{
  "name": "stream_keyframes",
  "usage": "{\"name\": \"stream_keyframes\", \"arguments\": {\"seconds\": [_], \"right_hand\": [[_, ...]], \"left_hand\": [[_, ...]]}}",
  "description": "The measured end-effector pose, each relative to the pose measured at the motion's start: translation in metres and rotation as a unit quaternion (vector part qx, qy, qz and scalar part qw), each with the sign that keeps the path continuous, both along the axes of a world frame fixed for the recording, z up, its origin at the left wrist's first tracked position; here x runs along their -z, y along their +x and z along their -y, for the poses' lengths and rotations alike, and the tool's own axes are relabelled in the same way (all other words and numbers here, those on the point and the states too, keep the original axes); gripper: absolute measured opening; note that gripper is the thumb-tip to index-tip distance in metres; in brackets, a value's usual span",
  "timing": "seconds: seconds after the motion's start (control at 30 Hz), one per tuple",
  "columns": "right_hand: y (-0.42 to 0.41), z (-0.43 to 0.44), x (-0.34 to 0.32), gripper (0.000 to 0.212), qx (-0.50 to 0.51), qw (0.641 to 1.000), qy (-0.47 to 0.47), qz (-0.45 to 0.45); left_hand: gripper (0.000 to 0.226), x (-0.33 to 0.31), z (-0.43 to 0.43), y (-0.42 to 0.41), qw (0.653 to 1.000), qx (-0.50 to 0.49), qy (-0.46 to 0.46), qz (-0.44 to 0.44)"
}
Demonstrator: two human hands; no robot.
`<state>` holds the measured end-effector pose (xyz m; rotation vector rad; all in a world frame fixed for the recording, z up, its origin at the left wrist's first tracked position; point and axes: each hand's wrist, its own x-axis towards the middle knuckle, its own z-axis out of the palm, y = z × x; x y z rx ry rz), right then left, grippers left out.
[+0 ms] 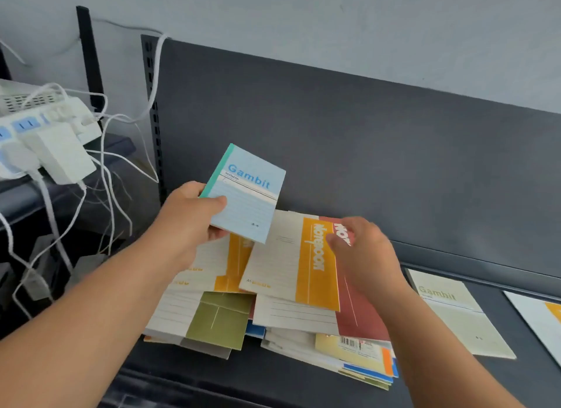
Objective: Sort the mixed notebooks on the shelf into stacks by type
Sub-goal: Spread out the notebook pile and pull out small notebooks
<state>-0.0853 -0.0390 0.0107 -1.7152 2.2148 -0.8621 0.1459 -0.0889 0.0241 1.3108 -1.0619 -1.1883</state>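
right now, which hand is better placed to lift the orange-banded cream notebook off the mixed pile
Right. The right hand is free and lies on the orange-banded cream notebook, while the left hand is occupied gripping the light blue Gambit notebook.

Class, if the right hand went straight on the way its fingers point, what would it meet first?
Probably the orange-banded notebook, just under the fingertips of the right hand; depth is unclear, so it may already be touching.
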Motion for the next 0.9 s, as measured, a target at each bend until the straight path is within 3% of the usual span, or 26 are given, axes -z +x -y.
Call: {"name": "stream_keyframes", "arguments": {"seconds": [0.07, 0.13, 0.17, 0.23, 0.33, 0.43, 0.53, 0.63, 0.73, 0.83, 0.9], "right_hand": [[0.002, -0.006, -0.008, 0.017, -0.025, 0.981, -0.019, 0.19], [0.004, -0.013, -0.015, 0.016, -0.049, 0.907, 0.02, 0.417], [0.001, -0.016, -0.016, 0.013, -0.058, 0.879, 0.034, 0.473], [-0.014, -0.019, -0.014, 0.016, -0.045, 0.871, 0.018, 0.489], [-0.054, -0.028, -0.008, 0.024, 0.017, 0.887, -0.013, 0.461], [-0.107, -0.044, 0.005, 0.033, 0.095, 0.903, -0.029, 0.419], [-0.154, -0.058, 0.024, 0.037, 0.195, 0.916, -0.017, 0.35], [-0.183, -0.066, 0.043, 0.04, 0.247, 0.927, 0.026, 0.281], [-0.195, -0.068, 0.054, 0.041, 0.268, 0.943, 0.065, 0.188], [-0.193, -0.066, 0.057, 0.034, 0.275, 0.952, 0.117, 0.065], [-0.183, -0.064, 0.057, 0.037, 0.276, 0.948, 0.151, -0.054]], "left_hand": [[0.02, -0.005, -0.011, -0.022, 0.999, 0.034, -0.006, -0.022], [0.02, -0.005, -0.021, -0.048, 0.997, 0.073, -0.006, -0.036], [0.019, -0.005, -0.026, -0.062, 0.995, 0.098, -0.002, -0.032], [0.018, -0.003, -0.033, -0.082, 0.989, 0.147, 0.007, 0.018], [0.032, 0.003, -0.029, -0.087, 0.96, 0.181, -0.022, 0.21], [0.051, 0.01, -0.02, -0.075, 0.894, 0.159, -0.046, 0.415], [0.062, 0.018, -0.02, -0.073, 0.823, 0.16, -0.011, 0.546], [0.068, 0.024, -0.024, -0.079, 0.785, 0.179, 0.011, 0.592], [0.076, 0.026, -0.028, -0.082, 0.78, 0.163, 0.004, 0.605], [0.078, 0.025, -0.028, -0.084, 0.807, 0.139, -0.006, 0.574], [0.065, 0.025, -0.025, -0.082, 0.841, 0.115, -0.027, 0.528]]}}
